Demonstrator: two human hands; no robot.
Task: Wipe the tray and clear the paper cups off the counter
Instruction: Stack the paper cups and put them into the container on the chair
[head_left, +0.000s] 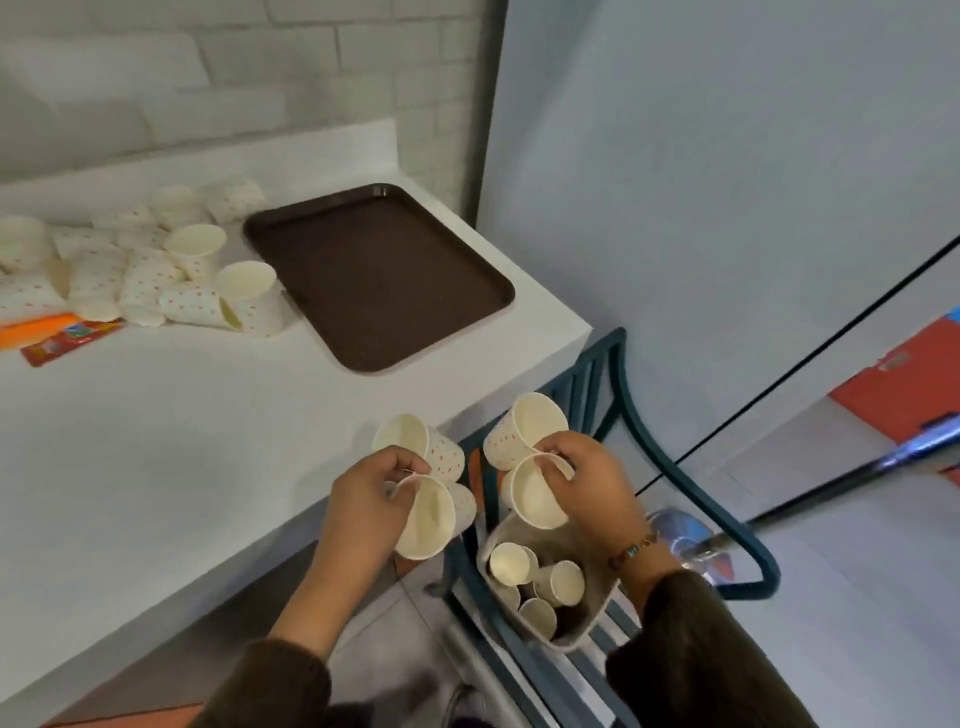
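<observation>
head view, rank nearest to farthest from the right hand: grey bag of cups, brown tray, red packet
1. Grey fabric bag, just under the right hand.
2. Dark brown plastic tray, on the counter.
3. Flat red packet, far left.

One tray (379, 275); two paper cups (426, 519) in left hand (358, 499); two in right hand (592, 483); four visible in one bag (582, 636); roughly a dozen heaped on counter (156, 441), exact count indeterminate; one red packet (67, 343).

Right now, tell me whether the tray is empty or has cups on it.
Empty. The tray shows only its bare brown surface; the loose cups lie on the counter to its left.
</observation>
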